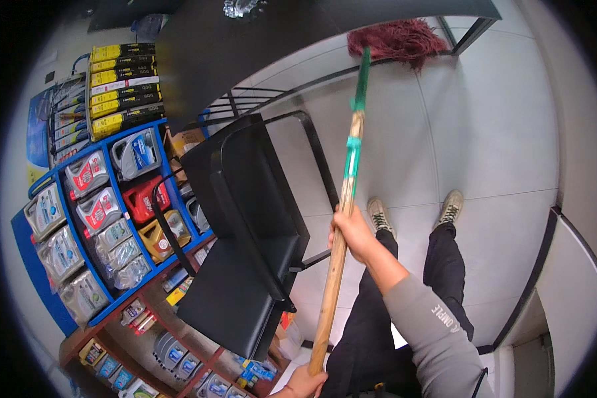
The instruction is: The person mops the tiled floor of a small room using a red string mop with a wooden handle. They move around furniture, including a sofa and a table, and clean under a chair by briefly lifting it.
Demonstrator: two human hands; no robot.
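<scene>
A mop with a wooden handle (pixel 332 280) runs from the lower edge up to the far side of the floor. Green wrapping covers part of its upper shaft, and the shaggy dark red mop head (pixel 401 41) lies on the tiles by the edge of a black table (pixel 259 40). My right hand (pixel 353 233) is closed round the middle of the handle. Lower down, near its bottom end, my left hand (pixel 305 383) grips the same handle, partly cut off by the frame's lower edge.
A black armchair (pixel 245 278) stands just left of the handle. Blue shelves (pixel 123 219) with several oil jugs line the left, beside stacked yellow-and-black boxes (pixel 126 86). A white wall (pixel 577 119) bounds the right. My shoes stand on pale floor tiles (pixel 491 152).
</scene>
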